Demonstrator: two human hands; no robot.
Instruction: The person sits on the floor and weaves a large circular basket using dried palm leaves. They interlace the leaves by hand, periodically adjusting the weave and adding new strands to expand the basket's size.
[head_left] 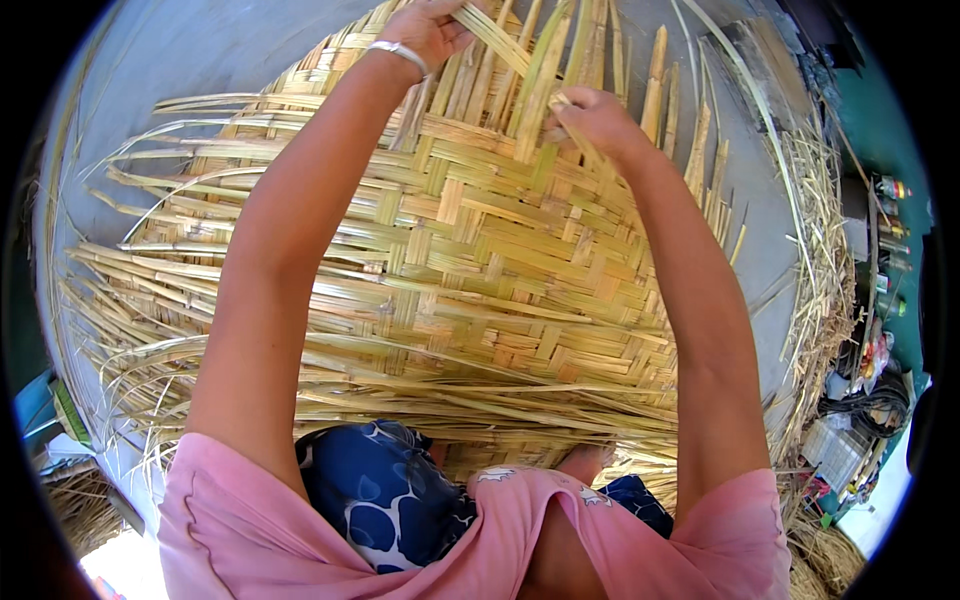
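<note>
Left hand (434,32), twelve o'clock, pinches strip (497,42); right hand (600,122), one o'clock, clamped on strip, perhaps same. Woven mat (510,245) at centre. Strips likely light, springy, splittable; grip flat near weave.

A smooth grey floor (200,60) carries a broad woven mat of flat yellow-green plant strips (530,250), its loose, unwoven ends fanning out over the grey on the left and at the far edge. Along the right side runs a tangled drift of thin straw-coloured scraps (825,230), and a long, pale, curved strip (768,120) arcs across the floor near it. A brownish heap of dry stalks (85,510) lies at the lower left.
</note>
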